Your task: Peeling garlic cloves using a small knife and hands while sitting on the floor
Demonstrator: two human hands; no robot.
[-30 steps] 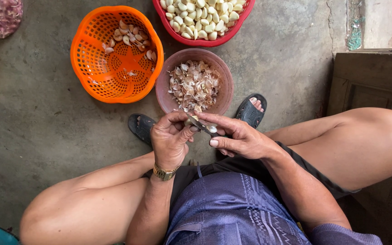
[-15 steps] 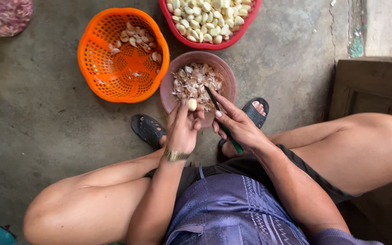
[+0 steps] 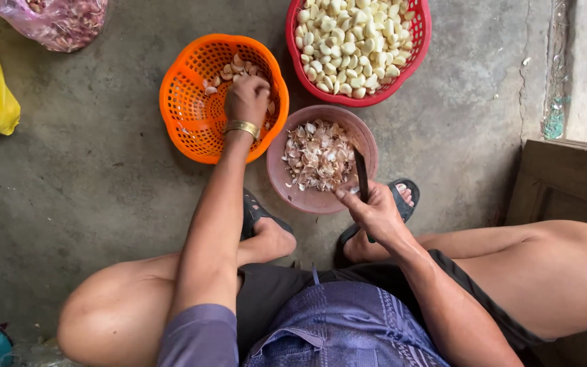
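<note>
A small dark-bladed knife (image 3: pixel 361 175) sits in the right hand (image 3: pixel 375 212), fingers wrapped around its handle, the blade lying over the rim of a round pink bowl of papery garlic skins (image 3: pixel 287 187). The left hand (image 3: pixel 246 98) reaches into an orange plastic mesh basket (image 3: pixel 185 115), fingers curled onto unpeeled garlic cloves (image 3: pixel 229 68) (a gold bracelet (image 3: pixel 242 127) circles that wrist). Beyond stands a red basket of peeled white cloves (image 3: pixel 412 58).
</note>
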